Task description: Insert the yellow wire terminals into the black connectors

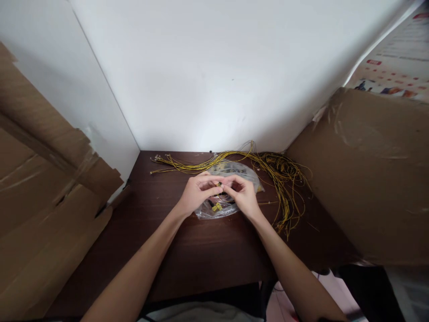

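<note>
My left hand (199, 191) and my right hand (241, 191) meet over a clear plastic bag (209, 213) on the dark wooden table. Both are closed, fingertips pinching a small black and yellow part (220, 184) between them. Its exact kind is too small to make out. Inside or on the bag, small yellow pieces (217, 207) show below my fingers, and more dark and yellow bits lie behind my hands. A bundle of thin yellow and black wires (234, 155) stretches behind the bag, with small connectors at its left end.
The wire bundle's tangled mass (284, 179) spreads over the table's right side. Cardboard panels stand at the left (43, 192) and right (368, 174). A white wall (214, 80) closes off the back. The table's front edge lies beneath my forearms.
</note>
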Demonstrator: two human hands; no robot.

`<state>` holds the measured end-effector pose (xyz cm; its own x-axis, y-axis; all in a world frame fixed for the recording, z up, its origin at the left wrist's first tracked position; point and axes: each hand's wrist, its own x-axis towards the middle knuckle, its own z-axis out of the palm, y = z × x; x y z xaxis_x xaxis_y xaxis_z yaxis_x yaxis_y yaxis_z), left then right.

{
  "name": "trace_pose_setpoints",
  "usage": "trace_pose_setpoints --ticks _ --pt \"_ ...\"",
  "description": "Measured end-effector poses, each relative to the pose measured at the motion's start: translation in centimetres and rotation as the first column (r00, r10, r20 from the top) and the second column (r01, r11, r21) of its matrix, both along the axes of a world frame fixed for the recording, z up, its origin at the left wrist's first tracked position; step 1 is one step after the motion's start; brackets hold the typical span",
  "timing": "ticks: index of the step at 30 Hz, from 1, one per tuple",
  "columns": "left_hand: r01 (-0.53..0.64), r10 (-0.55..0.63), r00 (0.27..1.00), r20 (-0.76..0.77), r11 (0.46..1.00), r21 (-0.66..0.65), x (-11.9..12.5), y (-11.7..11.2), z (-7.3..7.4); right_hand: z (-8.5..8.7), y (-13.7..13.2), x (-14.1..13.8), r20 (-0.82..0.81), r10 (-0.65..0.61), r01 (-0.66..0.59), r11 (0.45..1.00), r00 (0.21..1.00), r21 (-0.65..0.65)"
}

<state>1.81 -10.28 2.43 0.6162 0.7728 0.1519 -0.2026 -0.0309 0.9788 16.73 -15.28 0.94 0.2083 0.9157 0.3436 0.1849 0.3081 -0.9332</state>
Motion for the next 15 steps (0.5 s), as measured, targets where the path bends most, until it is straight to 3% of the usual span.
trace_pose_setpoints --ticks 7,15 --pt "0.057 -0.057 0.998 -0.008 0.997 0.043 -0.09 0.28 -0.45 -0.04 0.06 0.0 0.028 -0.007 0.007 1.0 1.0 -0.009" --pt "-0.062 0.062 0.998 0.014 0.998 -0.009 0.07 0.23 -0.3 0.39 -0.17 -0.12 0.042 0.038 -0.037 0.999 0.998 -0.024"
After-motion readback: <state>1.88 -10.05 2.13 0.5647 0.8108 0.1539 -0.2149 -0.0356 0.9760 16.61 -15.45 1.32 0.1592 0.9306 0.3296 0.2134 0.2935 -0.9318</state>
